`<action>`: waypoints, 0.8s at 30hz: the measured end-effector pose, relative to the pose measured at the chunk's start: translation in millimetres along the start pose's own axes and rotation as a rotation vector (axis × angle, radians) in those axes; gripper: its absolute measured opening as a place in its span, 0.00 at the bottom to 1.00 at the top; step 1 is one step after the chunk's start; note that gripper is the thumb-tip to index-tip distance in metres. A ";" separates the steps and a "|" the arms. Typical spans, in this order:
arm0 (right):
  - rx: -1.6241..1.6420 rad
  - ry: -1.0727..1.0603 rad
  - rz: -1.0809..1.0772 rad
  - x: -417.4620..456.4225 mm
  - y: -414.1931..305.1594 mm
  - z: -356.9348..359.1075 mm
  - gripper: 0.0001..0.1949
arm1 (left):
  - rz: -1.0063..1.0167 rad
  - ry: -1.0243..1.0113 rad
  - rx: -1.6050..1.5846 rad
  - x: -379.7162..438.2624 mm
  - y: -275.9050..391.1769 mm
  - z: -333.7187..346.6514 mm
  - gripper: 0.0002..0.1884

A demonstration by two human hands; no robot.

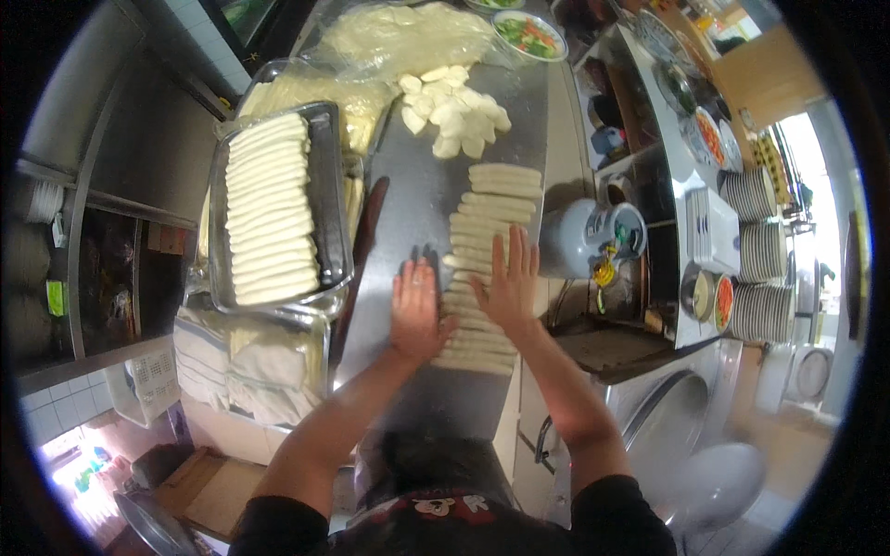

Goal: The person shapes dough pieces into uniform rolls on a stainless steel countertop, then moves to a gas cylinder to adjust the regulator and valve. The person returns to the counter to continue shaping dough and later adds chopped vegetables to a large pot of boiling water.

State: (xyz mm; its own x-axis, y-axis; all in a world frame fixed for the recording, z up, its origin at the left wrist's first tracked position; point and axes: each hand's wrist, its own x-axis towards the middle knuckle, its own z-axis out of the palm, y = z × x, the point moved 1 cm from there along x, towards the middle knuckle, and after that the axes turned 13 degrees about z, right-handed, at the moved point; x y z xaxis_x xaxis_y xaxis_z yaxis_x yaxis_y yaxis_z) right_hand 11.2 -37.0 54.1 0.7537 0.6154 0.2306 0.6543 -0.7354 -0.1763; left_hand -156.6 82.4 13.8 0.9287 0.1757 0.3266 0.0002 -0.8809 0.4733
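A long column of dough strips lies side by side on the steel worktop before me. My left hand is palm down at the strips' left ends, fingers stretched forward, with the thumb against the dough. Across from it, my right hand rests over the right part of the same column, fingers extended and thumb reaching inward. Neither hand grips anything. The strips under my right palm are partly hidden. Farther up the worktop sits a heap of flattened dough pieces.
At left, a metal tray of dough strips is stacked on plastic-covered trays. Plastic-wrapped dough and a bowl of chopped vegetables lie at the far end. A gas cylinder stands right of the worktop, near stacked plates.
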 end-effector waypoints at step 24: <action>0.526 0.061 0.273 224.1 -8.2 81.4 0.15 | -0.227 -0.105 -0.030 37.4 -48.7 -6.1 0.37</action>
State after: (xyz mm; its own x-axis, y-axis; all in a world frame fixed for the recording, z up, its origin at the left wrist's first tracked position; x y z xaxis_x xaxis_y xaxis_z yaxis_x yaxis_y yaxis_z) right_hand 179.8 130.1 29.3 0.9042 0.3951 0.1620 0.3916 -0.6159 -0.6836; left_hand -124.2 134.6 7.9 0.9396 0.3195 0.1229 0.2038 -0.8105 0.5492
